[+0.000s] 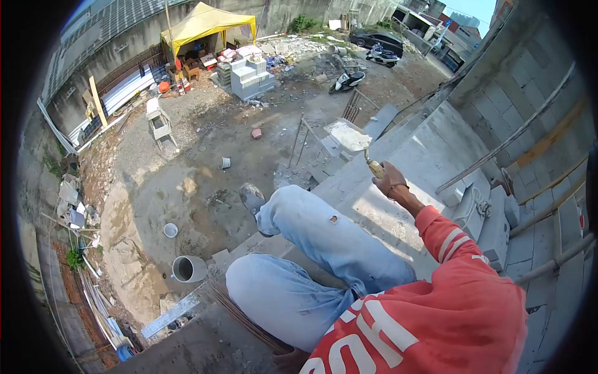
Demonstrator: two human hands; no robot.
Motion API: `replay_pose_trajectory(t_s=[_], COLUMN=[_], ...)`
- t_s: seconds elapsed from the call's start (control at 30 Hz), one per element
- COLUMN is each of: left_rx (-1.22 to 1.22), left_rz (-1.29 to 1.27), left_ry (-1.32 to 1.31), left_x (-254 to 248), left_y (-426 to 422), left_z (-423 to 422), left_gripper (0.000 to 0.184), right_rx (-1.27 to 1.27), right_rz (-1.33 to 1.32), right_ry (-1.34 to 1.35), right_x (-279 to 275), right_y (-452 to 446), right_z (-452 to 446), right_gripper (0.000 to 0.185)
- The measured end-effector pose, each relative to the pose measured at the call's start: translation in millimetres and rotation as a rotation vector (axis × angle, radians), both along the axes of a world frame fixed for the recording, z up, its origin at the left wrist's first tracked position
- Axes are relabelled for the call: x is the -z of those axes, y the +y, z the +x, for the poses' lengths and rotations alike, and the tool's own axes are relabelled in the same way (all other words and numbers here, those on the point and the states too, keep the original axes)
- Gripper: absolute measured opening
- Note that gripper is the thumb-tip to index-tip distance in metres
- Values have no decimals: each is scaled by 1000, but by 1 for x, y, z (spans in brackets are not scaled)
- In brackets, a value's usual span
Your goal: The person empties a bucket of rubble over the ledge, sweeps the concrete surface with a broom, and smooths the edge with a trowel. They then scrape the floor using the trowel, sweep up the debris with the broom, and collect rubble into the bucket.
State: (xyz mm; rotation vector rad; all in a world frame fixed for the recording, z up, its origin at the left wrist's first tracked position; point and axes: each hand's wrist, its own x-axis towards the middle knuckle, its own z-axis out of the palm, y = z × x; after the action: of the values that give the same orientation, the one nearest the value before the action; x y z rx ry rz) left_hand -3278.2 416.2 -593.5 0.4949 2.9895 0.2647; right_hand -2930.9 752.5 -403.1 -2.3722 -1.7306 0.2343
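The left hand (291, 360) shows only partly at the lower edge, beside thin brown rods (246, 321); I cannot tell its grip. Past the faded blue jeans (324, 224), the right hand (391, 179) wraps tightly around the handle of a mortar-smeared flat trowel (349, 135), held outward. Farther off stand a pale round bucket (198, 269), stacked grey blocks (251, 80) and a yellow fabric canopy (208, 23).

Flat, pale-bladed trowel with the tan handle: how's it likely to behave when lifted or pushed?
The flat, pale-bladed trowel is probably stiff: its blade shows no obvious bend. It may feel front-heavy and want to twist, since that broad blade reaches well past the right hand, which grips only the narrow tan handle.
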Motion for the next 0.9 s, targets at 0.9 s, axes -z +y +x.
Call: replay_pose_trajectory(t_s=[0.9], left_rx=[274], left_rz=[-180], left_ry=[69], left_x=[-47], left_y=[128], left_z=[-14], left_gripper=[64], right_rx=[-664], right_rz=[-188], right_ry=[-6], right_x=[-31], right_y=[131], right_z=[24], right_gripper=[38])
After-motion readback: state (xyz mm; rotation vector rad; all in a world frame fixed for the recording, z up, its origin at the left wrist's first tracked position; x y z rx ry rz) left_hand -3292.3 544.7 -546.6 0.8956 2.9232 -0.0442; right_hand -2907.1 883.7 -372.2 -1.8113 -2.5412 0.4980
